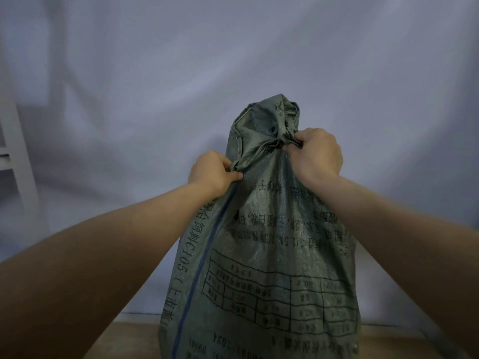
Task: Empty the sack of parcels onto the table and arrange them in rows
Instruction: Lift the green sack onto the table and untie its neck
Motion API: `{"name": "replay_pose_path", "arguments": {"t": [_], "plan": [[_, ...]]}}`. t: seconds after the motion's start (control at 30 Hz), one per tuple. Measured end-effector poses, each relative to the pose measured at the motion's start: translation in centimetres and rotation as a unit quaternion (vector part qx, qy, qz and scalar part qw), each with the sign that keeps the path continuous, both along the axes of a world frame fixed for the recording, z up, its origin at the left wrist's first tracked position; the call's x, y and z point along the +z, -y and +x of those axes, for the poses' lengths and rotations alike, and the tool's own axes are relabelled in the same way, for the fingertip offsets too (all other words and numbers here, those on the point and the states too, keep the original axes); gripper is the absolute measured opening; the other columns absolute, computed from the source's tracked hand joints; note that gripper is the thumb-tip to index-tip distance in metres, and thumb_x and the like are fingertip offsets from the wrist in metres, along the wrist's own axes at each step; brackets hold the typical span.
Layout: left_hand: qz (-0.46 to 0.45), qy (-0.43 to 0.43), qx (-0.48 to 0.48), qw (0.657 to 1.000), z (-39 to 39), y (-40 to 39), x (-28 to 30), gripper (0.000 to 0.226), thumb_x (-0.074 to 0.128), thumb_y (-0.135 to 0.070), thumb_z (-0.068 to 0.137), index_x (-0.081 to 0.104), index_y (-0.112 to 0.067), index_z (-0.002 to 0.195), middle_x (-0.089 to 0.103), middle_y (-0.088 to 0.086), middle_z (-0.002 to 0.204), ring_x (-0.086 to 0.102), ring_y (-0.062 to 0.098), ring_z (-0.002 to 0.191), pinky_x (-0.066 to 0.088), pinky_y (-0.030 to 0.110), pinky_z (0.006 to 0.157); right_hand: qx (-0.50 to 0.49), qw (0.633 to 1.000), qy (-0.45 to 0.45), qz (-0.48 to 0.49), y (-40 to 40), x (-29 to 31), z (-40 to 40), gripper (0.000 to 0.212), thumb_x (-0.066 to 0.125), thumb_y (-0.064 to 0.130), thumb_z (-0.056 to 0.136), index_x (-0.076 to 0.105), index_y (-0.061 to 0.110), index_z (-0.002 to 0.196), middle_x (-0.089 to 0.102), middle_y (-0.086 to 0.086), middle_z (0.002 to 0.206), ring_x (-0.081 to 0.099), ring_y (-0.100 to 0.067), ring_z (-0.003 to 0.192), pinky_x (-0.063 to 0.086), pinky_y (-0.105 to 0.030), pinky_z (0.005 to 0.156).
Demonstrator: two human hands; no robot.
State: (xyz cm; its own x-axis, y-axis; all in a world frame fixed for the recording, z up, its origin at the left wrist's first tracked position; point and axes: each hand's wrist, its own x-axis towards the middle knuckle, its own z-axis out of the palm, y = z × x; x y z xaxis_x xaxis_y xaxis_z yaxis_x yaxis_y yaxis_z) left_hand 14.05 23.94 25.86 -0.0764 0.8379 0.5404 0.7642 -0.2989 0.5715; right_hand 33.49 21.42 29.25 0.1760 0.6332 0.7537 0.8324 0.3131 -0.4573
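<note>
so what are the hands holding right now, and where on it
Both grip the green woven sack near its gathered neck: the left hand pinches the fabric at the left edge, the right hand clutches the bunched fabric at the right.

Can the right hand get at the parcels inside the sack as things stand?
Probably not yet. The sack stands upright with its neck bunched shut, and both hands are busy there: the right hand grips the gathered neck, the left hand pinches fabric lower down. No parcels show.
</note>
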Motion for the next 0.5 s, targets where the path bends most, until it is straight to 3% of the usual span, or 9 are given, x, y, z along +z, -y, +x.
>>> {"name": "replay_pose_path", "arguments": {"t": [0.17, 0.27, 0.33, 0.43, 0.5], "plan": [[0.026, 0.051, -0.008, 0.998, 1.1, -0.6, 0.8, 0.022, 0.079, -0.031, 0.081, 0.072, -0.011, 0.074, 0.065, 0.001, 0.069, 0.058, 0.021, 0.069, 0.048, 0.031, 0.066, -0.005, 0.998, -0.045, 0.037, -1.0, 0.8, 0.3, 0.016, 0.061, 0.028, 0.095, 0.074, 0.017, 0.094, 0.069, 0.000, 0.092, 0.063, -0.030, 0.084, 0.053, -0.040, 0.076], [-0.042, 0.041, 0.000, 0.998, 0.2, -0.6, -0.8, 0.029, 0.083, -0.039, 0.075, 0.076, -0.012, 0.081, 0.072, 0.006, 0.082, 0.067, 0.026, 0.083, 0.057, 0.042, 0.082, 0.031, 0.998, -0.038, -0.028, -1.7, -0.5, 0.5, 0.014, 0.064, 0.028, 0.093, 0.075, 0.019, 0.094, 0.063, 0.002, 0.079, 0.061, -0.029, 0.077, 0.044, -0.033, 0.065], [-0.072, 0.079, -0.011, 0.994, -0.5, 0.2, -0.8, 0.055, 0.085, -0.055, 0.065, 0.075, -0.012, 0.098, 0.073, 0.005, 0.096, 0.067, 0.025, 0.096, 0.054, 0.045, 0.092, 0.056, 0.995, -0.051, -0.068, -1.8, -0.3, 0.7, 0.014, 0.067, 0.029, 0.092, 0.077, 0.020, 0.097, 0.063, 0.001, 0.078, 0.059, -0.027, 0.074, 0.039, -0.029, 0.063], [-0.056, 0.117, -0.038, 0.991, -0.5, 1.9, 1.1, 0.119, 0.071, -0.090, 0.037, 0.059, -0.018, 0.131, 0.069, 0.002, 0.118, 0.063, 0.023, 0.112, 0.046, 0.048, 0.104, 0.082, 0.992, -0.063, -0.072, -1.4, 0.2, 0.3, 0.011, 0.069, 0.029, 0.090, 0.077, 0.021, 0.092, 0.068, -0.001, 0.078, 0.064, -0.028, 0.077, 0.040, -0.028, 0.061], [-0.068, 0.082, -0.055, 0.993, 0.1, 2.9, 1.9, 0.125, 0.066, -0.095, 0.033, 0.058, -0.019, 0.131, 0.068, 0.000, 0.120, 0.063, 0.023, 0.113, 0.046, 0.049, 0.104, 0.084, 0.992, -0.070, -0.066, -1.0, -0.1, -0.2, 0.012, 0.070, 0.030, 0.089, 0.077, 0.022, 0.093, 0.071, -0.002, 0.083, 0.065, -0.028, 0.082, 0.042, -0.028, 0.064]]}}
